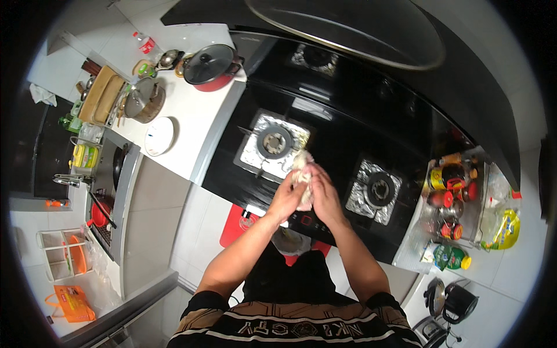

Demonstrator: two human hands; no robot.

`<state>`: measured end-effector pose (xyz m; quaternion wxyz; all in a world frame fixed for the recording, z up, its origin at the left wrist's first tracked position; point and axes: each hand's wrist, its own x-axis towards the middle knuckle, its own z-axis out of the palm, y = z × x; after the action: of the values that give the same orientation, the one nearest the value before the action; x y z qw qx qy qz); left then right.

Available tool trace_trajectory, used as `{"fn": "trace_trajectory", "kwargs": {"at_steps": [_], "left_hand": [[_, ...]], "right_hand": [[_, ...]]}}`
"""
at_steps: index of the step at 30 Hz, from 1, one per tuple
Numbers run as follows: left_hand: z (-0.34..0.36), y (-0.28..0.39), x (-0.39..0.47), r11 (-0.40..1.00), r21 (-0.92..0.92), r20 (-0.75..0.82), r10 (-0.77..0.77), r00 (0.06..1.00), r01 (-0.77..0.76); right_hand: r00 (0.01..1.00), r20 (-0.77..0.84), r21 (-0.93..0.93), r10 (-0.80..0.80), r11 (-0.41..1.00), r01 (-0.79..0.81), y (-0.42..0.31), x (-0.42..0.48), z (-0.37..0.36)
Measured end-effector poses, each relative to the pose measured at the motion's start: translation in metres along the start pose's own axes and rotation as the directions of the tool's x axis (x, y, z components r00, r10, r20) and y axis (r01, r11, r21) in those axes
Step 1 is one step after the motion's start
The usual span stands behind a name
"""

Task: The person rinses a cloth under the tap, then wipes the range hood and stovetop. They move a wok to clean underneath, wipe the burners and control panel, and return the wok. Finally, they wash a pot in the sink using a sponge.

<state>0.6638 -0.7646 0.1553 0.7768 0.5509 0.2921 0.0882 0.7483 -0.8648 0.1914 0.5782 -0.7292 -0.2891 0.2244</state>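
Both hands meet over the black glass gas cooktop [330, 143], a little right of its left burner [275, 142]. Between my left hand [286, 195] and my right hand [324, 193] is a bunched, pale cloth [303, 163] with pinkish patches. Each hand presses on it from its own side, fingers pointing away from me. The cloth's far end reaches the foil around the left burner; whether it touches the foil, I cannot tell. Foil also lines the right burner [380, 189]. Touch controls [306, 220] lie just below my wrists.
A red lidded pot [212, 85], a steel pot [150, 108] and a white bowl [159, 136] stand on the left counter. Sauce bottles and jars [450, 178] crowd the right counter, near a green bottle [450, 256]. The range hood [348, 30] overhangs the back. A sink with a faucet [72, 179] lies far left.
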Motion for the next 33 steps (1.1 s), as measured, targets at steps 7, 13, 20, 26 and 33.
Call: {"fn": "trace_trajectory", "kwargs": {"at_steps": [7,13,20,26,33], "left_hand": [[-0.134,0.113,0.174,0.971,0.210,-0.339,0.185,0.922,-0.117],[-0.223,0.078,0.329,0.243,0.934,-0.317,0.232,0.920,0.261],[-0.201,0.031,0.393,0.048,0.966,-0.258,0.038,0.965,0.256],[-0.018,0.043,0.368,0.268,0.952,-0.096,-0.206,0.974,0.150],[0.133,-0.011,0.367,-0.008,0.988,0.128,-0.526,0.841,-0.155]], "right_hand": [[0.968,-0.246,0.024,0.053,0.999,-0.049,0.011,0.016,-0.029],[0.912,-0.312,0.248,0.268,0.949,-0.194,0.011,-0.010,-0.023],[0.964,-0.254,-0.072,0.076,0.993,-0.097,0.011,0.053,-0.039],[0.925,-0.364,0.055,0.104,0.994,-0.090,0.022,0.041,-0.079],[0.866,-0.472,0.210,0.168,0.975,-0.074,0.029,-0.006,-0.145]]}}
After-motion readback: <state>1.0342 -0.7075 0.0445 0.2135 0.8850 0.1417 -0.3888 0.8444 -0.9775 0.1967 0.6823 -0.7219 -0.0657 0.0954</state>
